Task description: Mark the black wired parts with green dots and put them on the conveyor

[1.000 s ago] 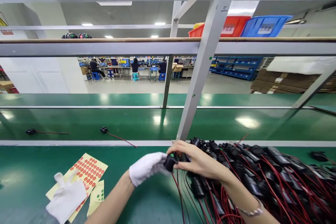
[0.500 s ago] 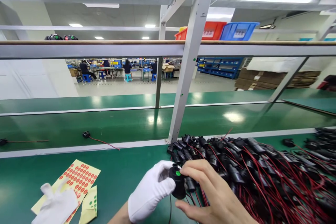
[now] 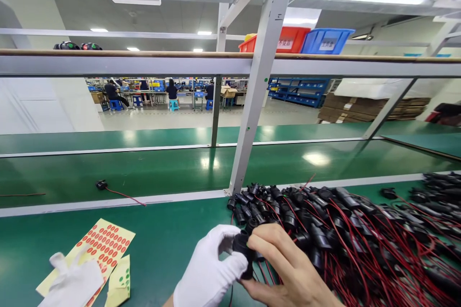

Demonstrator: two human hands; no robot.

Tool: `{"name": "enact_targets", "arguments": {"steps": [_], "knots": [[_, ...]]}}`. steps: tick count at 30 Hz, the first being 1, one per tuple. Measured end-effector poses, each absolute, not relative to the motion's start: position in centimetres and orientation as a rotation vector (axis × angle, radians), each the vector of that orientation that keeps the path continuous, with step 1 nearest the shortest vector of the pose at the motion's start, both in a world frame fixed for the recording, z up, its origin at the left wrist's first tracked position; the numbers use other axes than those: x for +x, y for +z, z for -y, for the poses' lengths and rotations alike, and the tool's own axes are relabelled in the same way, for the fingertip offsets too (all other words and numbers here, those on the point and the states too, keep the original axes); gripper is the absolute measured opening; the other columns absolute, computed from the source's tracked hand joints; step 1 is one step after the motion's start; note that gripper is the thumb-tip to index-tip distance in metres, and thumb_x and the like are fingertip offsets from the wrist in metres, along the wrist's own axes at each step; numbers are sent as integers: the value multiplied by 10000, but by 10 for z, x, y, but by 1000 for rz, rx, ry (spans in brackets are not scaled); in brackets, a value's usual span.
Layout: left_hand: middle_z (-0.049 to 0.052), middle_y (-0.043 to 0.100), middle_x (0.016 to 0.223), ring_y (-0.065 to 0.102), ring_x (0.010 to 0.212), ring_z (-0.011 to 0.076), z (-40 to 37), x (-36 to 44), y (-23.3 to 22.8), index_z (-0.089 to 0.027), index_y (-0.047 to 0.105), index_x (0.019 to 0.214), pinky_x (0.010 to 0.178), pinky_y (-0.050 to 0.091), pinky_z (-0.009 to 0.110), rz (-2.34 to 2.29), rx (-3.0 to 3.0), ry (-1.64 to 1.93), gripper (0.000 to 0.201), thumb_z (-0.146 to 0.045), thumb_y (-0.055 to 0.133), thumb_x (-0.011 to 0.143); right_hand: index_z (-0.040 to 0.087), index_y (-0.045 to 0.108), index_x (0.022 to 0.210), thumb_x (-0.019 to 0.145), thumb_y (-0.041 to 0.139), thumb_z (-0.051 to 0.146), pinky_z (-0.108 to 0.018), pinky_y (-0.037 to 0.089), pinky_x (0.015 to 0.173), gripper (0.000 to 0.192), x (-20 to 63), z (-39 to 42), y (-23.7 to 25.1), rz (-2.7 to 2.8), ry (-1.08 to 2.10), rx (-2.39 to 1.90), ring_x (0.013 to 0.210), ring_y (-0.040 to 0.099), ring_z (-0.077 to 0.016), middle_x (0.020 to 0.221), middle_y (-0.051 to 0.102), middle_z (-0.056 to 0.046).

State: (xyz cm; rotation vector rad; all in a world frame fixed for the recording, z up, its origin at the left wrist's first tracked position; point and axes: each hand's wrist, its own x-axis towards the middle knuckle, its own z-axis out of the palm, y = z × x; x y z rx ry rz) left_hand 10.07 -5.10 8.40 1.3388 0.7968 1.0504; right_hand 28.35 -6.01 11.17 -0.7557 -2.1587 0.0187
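Black cylindrical plastic part (image 3: 242, 243) between the fingers (image 3: 270, 241) looks smooth, kinda satin, while the white cloth glove (image 3: 211, 268) over the left ones is totally matt. Past the fingertips, the green tabletop (image 3: 180, 168) is super glossy.

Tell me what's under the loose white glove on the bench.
Under the loose white glove lies the sheet of red stickers; its upper part and right edge show. The glove covers the rest, so any stickers there can't be seen.

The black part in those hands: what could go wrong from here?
The black part might slip from the gloved left hand if the bare right hand pushes it. The heap alongside has tangled red wires that could snag it. The loose white glove lying on the red sticker sheet might lift stickers.
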Motion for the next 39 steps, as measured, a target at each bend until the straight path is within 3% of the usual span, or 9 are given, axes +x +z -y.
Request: {"name": "enact_targets", "arguments": {"steps": [5, 10, 13, 17, 20, 26, 31, 35, 39], "knots": [[46, 652, 951, 582, 837, 158, 49, 103, 82, -156, 623, 1023, 810, 467, 301, -814, 1217, 1040, 297, -388, 700, 854, 290, 515, 1145, 755, 764, 115, -282, 546, 747, 494, 280, 53, 101, 2102, 196, -818, 852, 641, -205, 973, 629, -21], [22, 630, 718, 604, 610, 120, 42, 109, 73, -120, 628, 827, 617, 480, 244, -439, 895, 851, 475, -589, 701, 827, 252, 530, 917, 681, 752, 134, -248, 472, 735, 345, 284, 45, 106, 1950, 788, -1070, 820, 549, -170, 886, 552, 26], [45, 646, 649, 650, 546, 144, 43, 114, 65, -88, 658, 834, 549, 499, 236, -353, 674, 796, 548, -619, 768, 749, 238, 559, 928, 750, 746, 316, -267, 454, 774, 269, 288, 40, 113, 1834, 1142, -1050, 866, 545, -186, 905, 565, 12], [84, 700, 766, 702, 646, 144, 51, 118, 70, -72, 685, 853, 579, 531, 212, -286, 446, 779, 525, -567, 815, 732, 225, 588, 976, 808, 639, 713, -277, 455, 760, 519, 288, 36, 111, 1726, 1379, -955, 843, 537, -188, 900, 555, -4], [75, 698, 744, 690, 630, 126, 55, 119, 75, -74, 676, 820, 577, 524, 198, -264, 391, 778, 520, -560, 831, 716, 227, 593, 965, 849, 605, 708, -270, 450, 752, 495, 287, 36, 106, 1683, 1412, -942, 825, 531, -176, 881, 542, 2], [61, 648, 720, 622, 599, 123, 57, 115, 77, -87, 637, 871, 581, 485, 230, -341, 558, 804, 570, -633, 756, 755, 232, 595, 982, 837, 664, 332, -283, 494, 768, 189, 288, 44, 113, 1790, 1264, -999, 867, 581, -195, 909, 588, -7], [40, 612, 924, 554, 859, 144, 52, 97, 94, -119, 640, 942, 789, 456, 258, -586, 1174, 954, 327, -395, 754, 808, 271, 546, 1149, 732, 688, 23, -265, 519, 907, 505, 294, 54, 118, 2131, 487, -778, 1027, 622, -193, 1090, 626, -30], [14, 644, 980, 573, 888, 159, 47, 90, 95, -163, 672, 1000, 820, 458, 268, -694, 1496, 919, 347, -92, 729, 665, 218, 468, 1308, 858, 659, 61, -256, 499, 968, 513, 298, 59, 113, 2170, 95, -575, 1081, 612, -180, 1170, 609, -84], [11, 660, 990, 603, 870, 160, 47, 91, 89, -184, 672, 955, 812, 466, 264, -662, 1768, 990, 380, -51, 747, 607, 187, 394, 1396, 909, 721, 338, -280, 497, 1003, 606, 303, 63, 109, 2169, 125, -601, 1130, 609, -215, 1203, 588, -127]]}}
